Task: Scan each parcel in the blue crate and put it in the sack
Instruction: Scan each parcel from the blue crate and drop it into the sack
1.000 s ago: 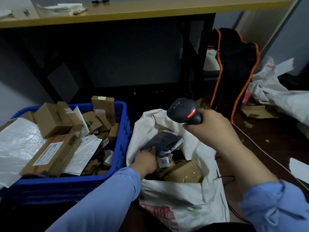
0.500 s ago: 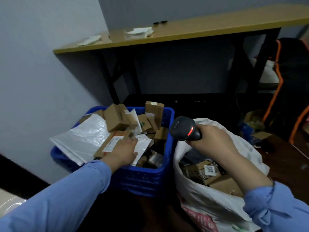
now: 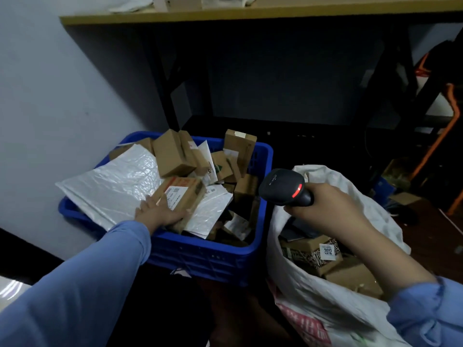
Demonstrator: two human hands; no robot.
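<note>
Place: we see a parcel sorting room.
Signs: blue crate (image 3: pixel 205 254) heaped with labelled parcels (image 3: pixel 183 194), white sack (image 3: pixel 295 291) holding more, handheld scanner (image 3: pixel 283 187).
Furniture: plain table (image 3: pixel 250 15) against a bare wall (image 3: pixel 50 96).

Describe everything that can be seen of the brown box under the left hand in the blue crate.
The cardboard box is brown, oblong and closed, of plain card as it looks. A white label with a printed code sits on its top face, reddish print beyond it. It lies tilted on the pile in the blue crate, over white padded mailers. The left hand rests on its near end.
</note>
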